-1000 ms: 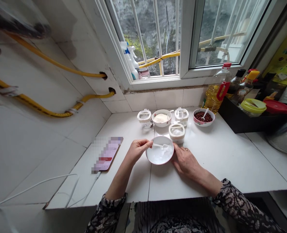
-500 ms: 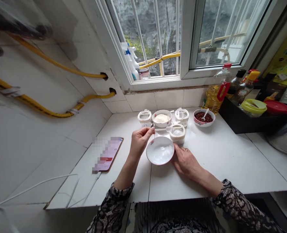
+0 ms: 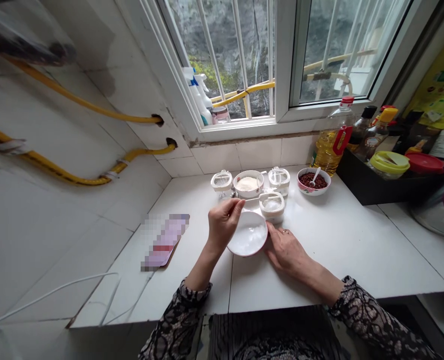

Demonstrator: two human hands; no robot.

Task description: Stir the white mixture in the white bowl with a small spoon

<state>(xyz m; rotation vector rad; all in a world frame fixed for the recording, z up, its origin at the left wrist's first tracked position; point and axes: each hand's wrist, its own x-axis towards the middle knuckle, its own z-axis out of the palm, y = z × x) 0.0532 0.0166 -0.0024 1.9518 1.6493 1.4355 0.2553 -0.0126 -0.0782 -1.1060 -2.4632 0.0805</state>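
My left hand (image 3: 225, 221) is closed in a pinch on the thin white handle of a small spoon (image 3: 251, 200). The handle reaches right to the rim of a clear jar (image 3: 272, 212) with a pale collar and white grains inside; I cannot clearly make out the spoon's far end. Below it, a white bowl (image 3: 249, 242) tilts toward me with some white grains in it. My right hand (image 3: 291, 250) grips this bowl at its right edge, its lower fingers partly hidden. Part of the bowl's left side is behind my left hand.
Behind stand a bowl of pale grains (image 3: 249, 184), two more lidded jars (image 3: 222, 184) and a bowl of red beans (image 3: 314, 182) with a white spoon. An oil bottle (image 3: 330, 145) and a black condiment box (image 3: 360, 180) are at right. A phone (image 3: 169, 240) lies left.
My left hand has moved slightly right and turned, now covering the bowl's left edge. The spoon has shifted right against the jar's rim. My right hand still holds the bowl.
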